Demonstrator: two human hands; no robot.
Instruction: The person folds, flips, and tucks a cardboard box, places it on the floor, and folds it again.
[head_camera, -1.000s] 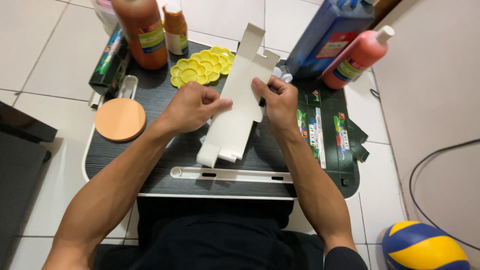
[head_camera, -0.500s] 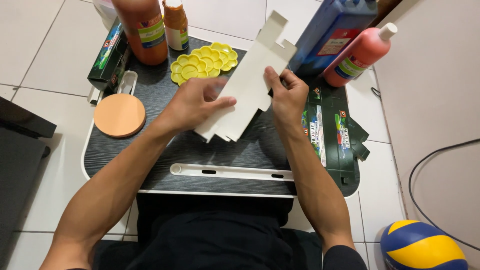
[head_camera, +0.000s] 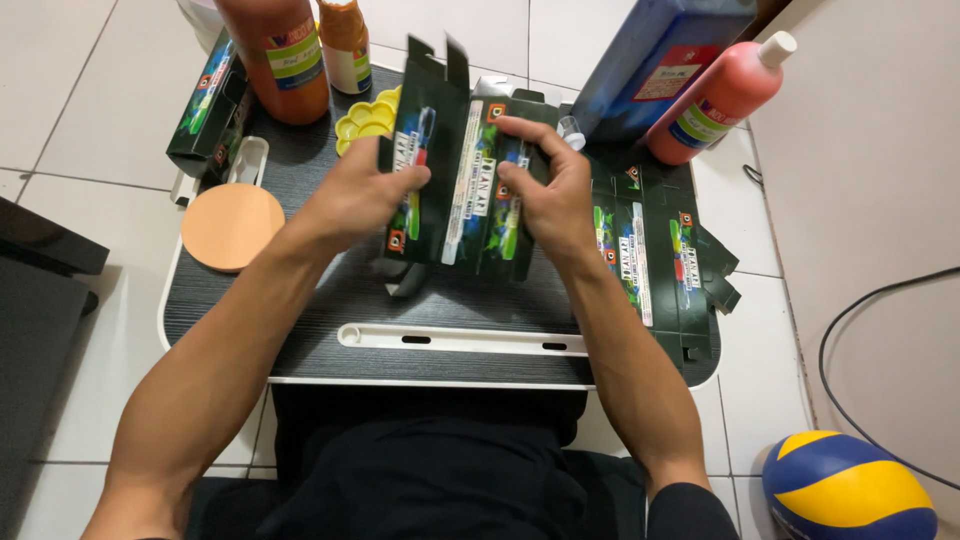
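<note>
My left hand (head_camera: 357, 192) and my right hand (head_camera: 545, 185) both grip an unfolded dark green printed carton blank (head_camera: 455, 180), held above the middle of a small black lap table (head_camera: 330, 300). The printed side faces me, with its flaps pointing away. My left hand pinches the left panel; my right hand holds the right panel with fingers over the top edge. A stack of similar flat green carton blanks (head_camera: 650, 260) lies on the table just right of my right hand.
At the table's back stand two orange bottles (head_camera: 275, 55), a blue bottle (head_camera: 660, 60), a pink bottle (head_camera: 720, 100) and a yellow flower-shaped palette (head_camera: 365, 120). An orange round disc (head_camera: 230, 225) and a green box (head_camera: 205, 105) lie left. A ball (head_camera: 850, 485) rests on the tiled floor.
The carton blank has been flipped from its plain white side to its green printed side and turned more upright between my hands.
</note>
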